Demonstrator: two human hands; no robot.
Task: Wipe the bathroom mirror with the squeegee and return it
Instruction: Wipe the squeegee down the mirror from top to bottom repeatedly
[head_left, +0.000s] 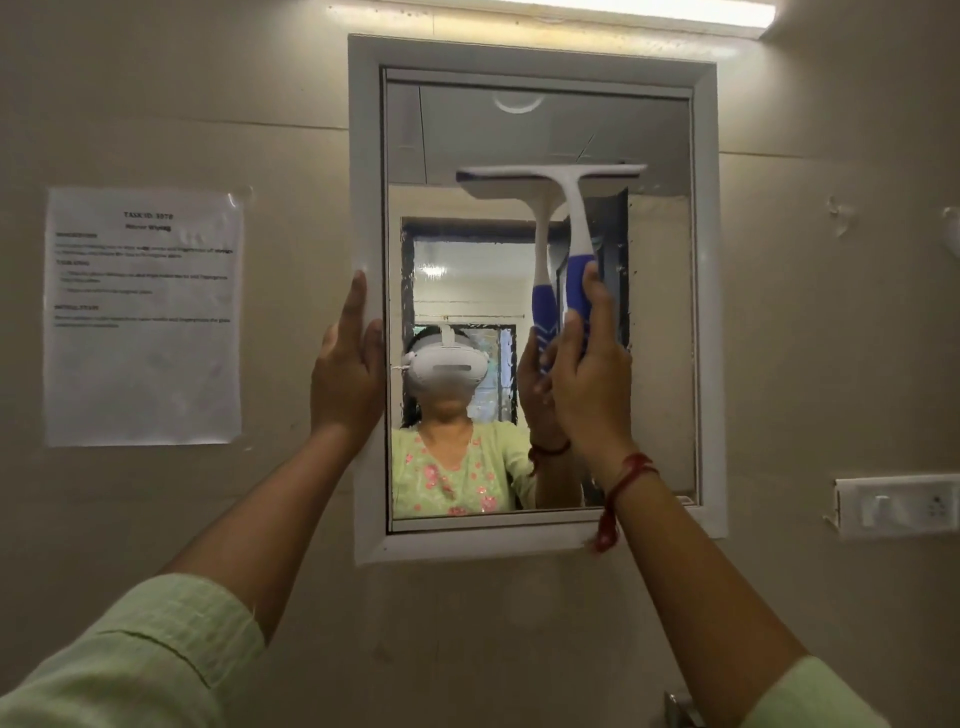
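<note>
The right hand (587, 364) is wrapped in a closed grip around the blue lower handle of the squeegee (569, 218), thumb and fingers curled about it, while the left hand (348, 374) is held flat and spread, its palm and fingers pressed against the left side of the white mirror frame (366, 208) as if to steady it. The squeegee stands upright, its white neck rising from the blue grip to a wide white blade that lies level across the upper middle of the mirror glass (660, 338), apparently touching it; its own reflection sits just beside it. The wiping step seems to be under way, with the blade set high on the glass and the return of the tool not yet begun. Faint droplets or smears show on the glass around the handle and along the reflected doorway, so much of the surface probably still needs a pass. The next move likely calls for drawing the blade straight down with even pressure, keeping it level and flat to the glass, while the left hand braces the frame. A red thread bracelet (623, 478) circles the right wrist. On the beige wall to the left hangs a printed paper notice (143, 317); to the right sits a white switch plate (896, 506), and a tube light (649, 10) glows above the mirror.
</note>
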